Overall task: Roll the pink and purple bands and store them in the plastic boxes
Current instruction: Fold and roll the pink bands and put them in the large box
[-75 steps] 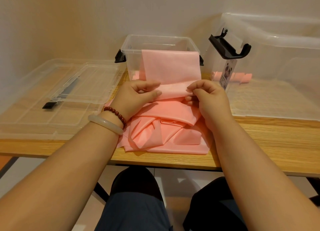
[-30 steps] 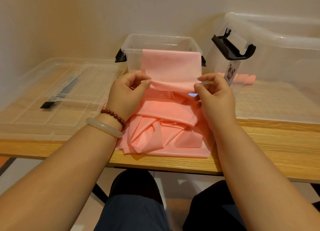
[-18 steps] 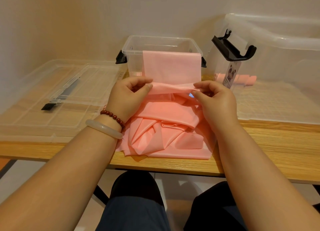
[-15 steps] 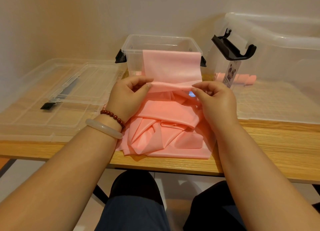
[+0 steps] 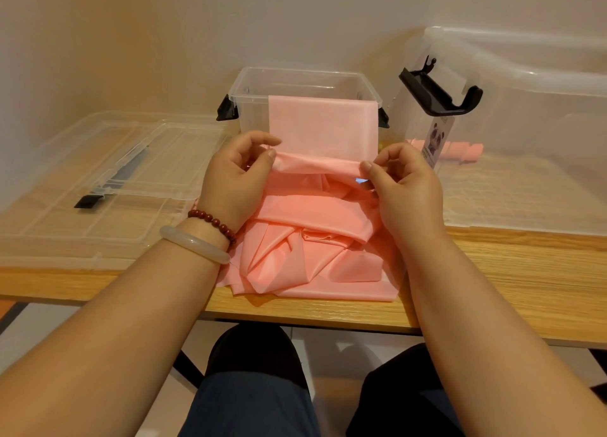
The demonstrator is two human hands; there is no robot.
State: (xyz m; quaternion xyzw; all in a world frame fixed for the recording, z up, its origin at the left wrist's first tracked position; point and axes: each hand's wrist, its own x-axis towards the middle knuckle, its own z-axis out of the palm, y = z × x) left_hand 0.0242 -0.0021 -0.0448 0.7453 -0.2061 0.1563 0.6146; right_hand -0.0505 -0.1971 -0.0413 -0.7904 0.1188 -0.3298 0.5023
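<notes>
A long pink band (image 5: 320,126) hangs over the front rim of a small clear plastic box (image 5: 302,77) with black latches. The rest of the band lies crumpled in a heap (image 5: 312,249) on the wooden table (image 5: 509,272). My left hand (image 5: 235,180) pinches the left end of a rolled fold in the band. My right hand (image 5: 405,187) pinches the right end of the same fold. No purple band is in view.
Clear flat lids (image 5: 98,180) with a black strip lie on the left of the table. A large clear box (image 5: 525,85) with a raised black latch (image 5: 438,93) stands at the right, with pink rolled pieces (image 5: 463,151) inside. A wall stands close behind.
Both hands have worked the fold along the band in front of the small box. The hands have spread slightly apart to the fold's ends. The heap has barely shifted.
</notes>
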